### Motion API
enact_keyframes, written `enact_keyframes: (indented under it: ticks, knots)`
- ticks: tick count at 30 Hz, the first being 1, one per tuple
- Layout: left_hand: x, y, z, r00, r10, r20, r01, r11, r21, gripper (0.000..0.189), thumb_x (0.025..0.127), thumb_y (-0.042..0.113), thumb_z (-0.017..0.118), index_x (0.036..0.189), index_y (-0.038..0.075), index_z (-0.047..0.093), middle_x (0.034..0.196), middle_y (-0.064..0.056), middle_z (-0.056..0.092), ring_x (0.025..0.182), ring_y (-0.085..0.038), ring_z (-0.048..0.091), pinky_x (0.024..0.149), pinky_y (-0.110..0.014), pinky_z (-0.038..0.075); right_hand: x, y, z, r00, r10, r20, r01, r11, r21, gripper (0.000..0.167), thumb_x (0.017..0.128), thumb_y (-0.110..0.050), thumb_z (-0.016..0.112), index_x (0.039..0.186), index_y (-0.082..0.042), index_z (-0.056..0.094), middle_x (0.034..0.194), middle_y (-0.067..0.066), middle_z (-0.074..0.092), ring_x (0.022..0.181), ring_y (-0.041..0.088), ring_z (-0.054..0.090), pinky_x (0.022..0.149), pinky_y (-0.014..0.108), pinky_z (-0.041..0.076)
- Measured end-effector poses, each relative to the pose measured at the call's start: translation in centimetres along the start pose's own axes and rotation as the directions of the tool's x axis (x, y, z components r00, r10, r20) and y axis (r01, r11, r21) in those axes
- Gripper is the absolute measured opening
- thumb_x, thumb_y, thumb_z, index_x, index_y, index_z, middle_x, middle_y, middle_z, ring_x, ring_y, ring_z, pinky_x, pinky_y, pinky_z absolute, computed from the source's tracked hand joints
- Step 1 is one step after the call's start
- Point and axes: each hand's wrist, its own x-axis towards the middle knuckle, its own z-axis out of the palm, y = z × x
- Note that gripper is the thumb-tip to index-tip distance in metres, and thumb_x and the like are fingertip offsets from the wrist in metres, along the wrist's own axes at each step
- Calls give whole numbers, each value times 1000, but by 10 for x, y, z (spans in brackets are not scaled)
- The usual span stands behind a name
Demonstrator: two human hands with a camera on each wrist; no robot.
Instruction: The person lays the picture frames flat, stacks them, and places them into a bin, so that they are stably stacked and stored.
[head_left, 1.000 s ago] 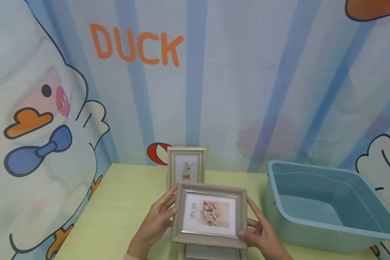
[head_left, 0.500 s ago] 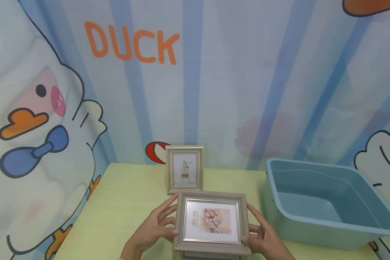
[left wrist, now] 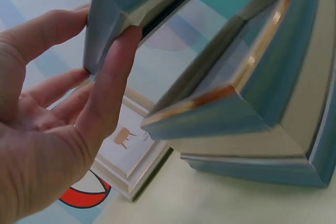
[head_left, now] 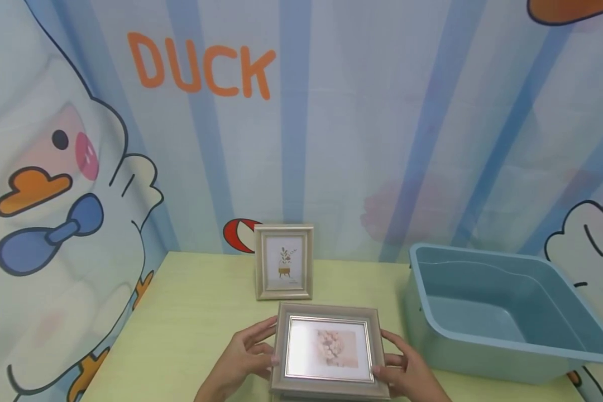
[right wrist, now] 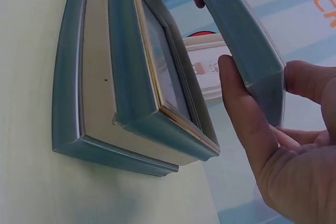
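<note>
Between both hands is a beige picture frame [head_left: 330, 350] with a pink flower print, face up and sideways. My left hand [head_left: 243, 357] grips its left edge, thumb on the near side and fingers along the outside. My right hand [head_left: 408, 365] holds the right edge in the same way. Under it, in the wrist views, lies a stack of frames [right wrist: 134, 85], with a gap between the stack and the held frame. Behind, another picture frame [head_left: 283, 262] with a potted-plant print stands upright. The stack is mostly hidden in the head view.
To the right stands a blue-green plastic bin [head_left: 512, 343] with nothing seen inside. The pale yellow table [head_left: 181, 312] runs back to a printed curtain [head_left: 352, 128] with duck figures, which also hangs along the left side.
Both hands have lowered the flower-print frame toward the near edge of the view, tilting it flatter. The upright frame behind now shows in full, and the stack below is more covered.
</note>
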Motion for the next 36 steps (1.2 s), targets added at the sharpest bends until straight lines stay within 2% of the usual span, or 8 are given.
enact_keyframes:
  ticks: [5,9,14,20,28,36]
  knots:
    - [-2,-5,2,999,-15,-38,18,997,72,83,82,3,76,153,-3,32,155,-34,32,85,-13,66,68,-39,64,-1,5,4,998,-12,-62,7,996,-87,79,91,-13,70,148,16,24,97,8,67,75,12,68,59,32,60]
    - [-3,-7,4,999,-20,-50,25,994,105,83,81,3,77,152,-5,33,154,-35,33,83,-13,66,67,-38,64,-2,7,6,994,-46,-95,27,982,-189,74,89,-12,73,142,20,32,90,8,62,71,9,66,57,29,59]
    - [-2,-8,6,998,-11,-58,19,990,136,82,81,4,76,151,-7,33,152,-37,34,79,-12,66,64,-37,64,-1,10,8,989,-89,-119,50,952,-300,69,87,-10,74,136,23,38,81,11,68,66,7,63,56,27,59]
    - [-1,-10,9,997,-8,-83,20,989,146,82,81,3,75,150,-9,32,150,-36,37,77,-11,66,62,-37,63,0,9,13,982,-62,-179,2,948,-317,68,84,-8,75,136,21,41,79,10,70,67,13,65,56,31,61]
    - [0,-10,15,990,-12,-141,43,975,220,80,79,4,76,148,-7,37,149,-32,44,75,-15,68,62,-36,63,2,8,13,974,-61,-217,-38,906,-422,64,83,-12,77,132,19,49,79,5,64,67,17,65,57,29,58]
    - [-1,-7,24,979,1,-202,68,939,336,77,76,-1,75,145,-10,41,142,-34,50,71,-18,69,59,-37,63,4,9,14,973,-72,-220,-43,878,-476,60,82,-12,77,128,18,53,80,4,64,68,17,65,61,29,55]
